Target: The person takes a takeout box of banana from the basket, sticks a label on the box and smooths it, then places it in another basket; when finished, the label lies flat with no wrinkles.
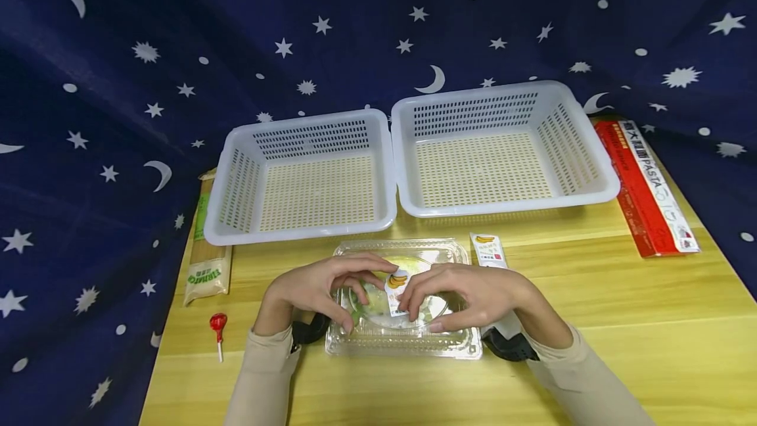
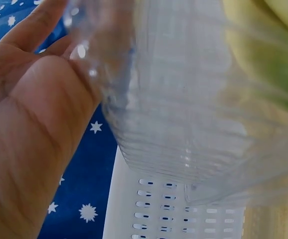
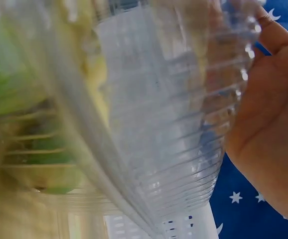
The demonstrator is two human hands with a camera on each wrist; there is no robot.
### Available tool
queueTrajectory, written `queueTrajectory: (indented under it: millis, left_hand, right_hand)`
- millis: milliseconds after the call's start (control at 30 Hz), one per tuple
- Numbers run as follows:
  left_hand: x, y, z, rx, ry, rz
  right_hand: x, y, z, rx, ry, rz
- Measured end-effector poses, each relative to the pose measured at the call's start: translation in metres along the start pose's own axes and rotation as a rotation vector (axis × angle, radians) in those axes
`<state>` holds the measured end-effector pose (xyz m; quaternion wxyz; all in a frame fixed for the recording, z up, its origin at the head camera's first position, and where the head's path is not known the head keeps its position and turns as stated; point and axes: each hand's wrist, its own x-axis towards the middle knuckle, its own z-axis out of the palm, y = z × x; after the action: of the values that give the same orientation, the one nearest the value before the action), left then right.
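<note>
A clear plastic clamshell box [image 1: 408,345] lies on the table, with yellow and green contents inside [image 2: 268,45] that look like fruit. On its lid is a small white label [image 1: 396,298] with a banana picture. My left hand [image 1: 325,284] arches over the box's left side, its index fingertip at the label's upper edge and its thumb well apart. From the other side my right hand [image 1: 473,291] bends over the lid, fingertips on the label's right edge. Each wrist view shows a palm beside the box wall; fingertips are hidden or blurred there.
Two white perforated baskets [image 1: 313,234] [image 1: 508,205] stand behind the box. A banana-printed label strip [image 1: 487,250] lies partly under my right hand. At left are a noodle pack [image 1: 208,271] and a red lollipop [image 1: 218,322]; a red pasta box [image 1: 641,196] lies at right.
</note>
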<state>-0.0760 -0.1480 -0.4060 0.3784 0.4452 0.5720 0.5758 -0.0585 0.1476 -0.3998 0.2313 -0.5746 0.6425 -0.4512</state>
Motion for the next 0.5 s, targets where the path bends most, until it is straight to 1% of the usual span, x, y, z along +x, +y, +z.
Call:
queueTrajectory:
  millis: [100,233,300,367,500]
  left_hand:
    - [-0.0014,-0.0003,-0.0007,0.034,0.01,0.019]
    - [-0.004,-0.0005,-0.0026,0.096,0.047,0.094]
    - [-0.0048,-0.0002,-0.0032,0.104,0.051,0.118]
    - [-0.0048,0.0003,-0.0027,0.086,0.032,0.104]
    - [-0.0025,0.0007,-0.0002,0.051,0.0,0.004]
  right_hand:
    - [0.0002,0.0027,0.0002,0.027,-0.019,0.014]
    - [0.0003,0.0056,0.0005,0.03,-0.025,0.006]
    - [0.0,0.0062,0.0007,0.036,-0.026,0.008]
    - [-0.0002,0.0061,0.0009,0.045,-0.026,0.013]
    - [0.0,0.0056,0.0013,0.046,-0.022,0.014]
